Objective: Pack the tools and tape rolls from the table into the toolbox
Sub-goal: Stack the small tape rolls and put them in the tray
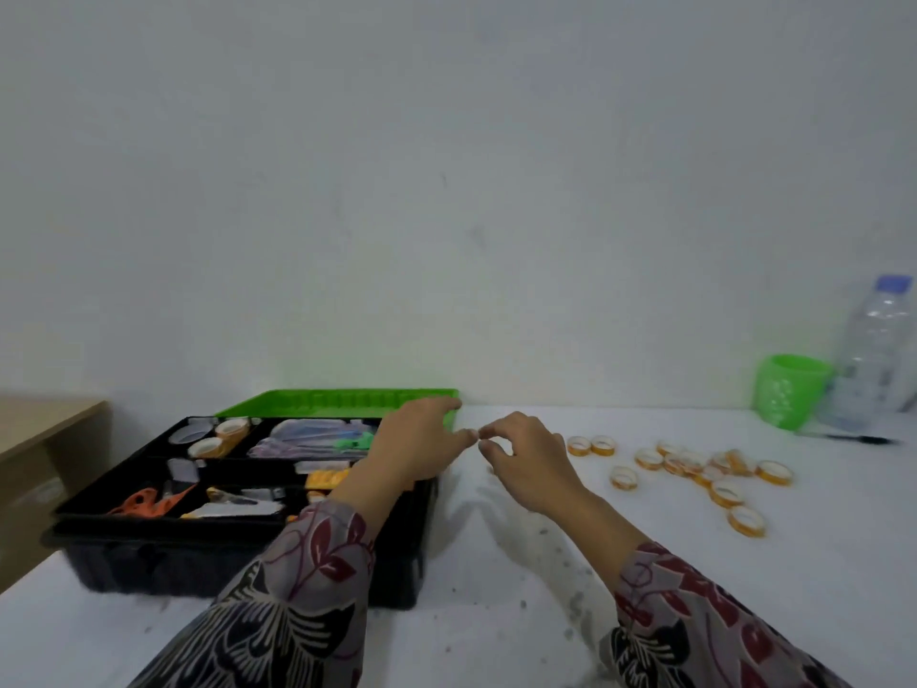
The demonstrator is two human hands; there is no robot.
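We hold our left hand [422, 439] and right hand [526, 464] fingertip to fingertip by the far right corner of the black toolbox [238, 553], fingers half curled as if pinching something small, though we cannot tell whether anything is held. The toolbox sits at left with a few packed rolls [230, 429] and an orange tool [144, 501] inside, while the loose tape rolls [694, 469] lie scattered to the right on the surface [496, 588]. The bare stretch between should let us carry rolls across, clearing only the box rim.

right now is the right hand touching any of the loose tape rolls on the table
Apart. The head view shows a strip of white table between the right hand and the nearest tape roll.
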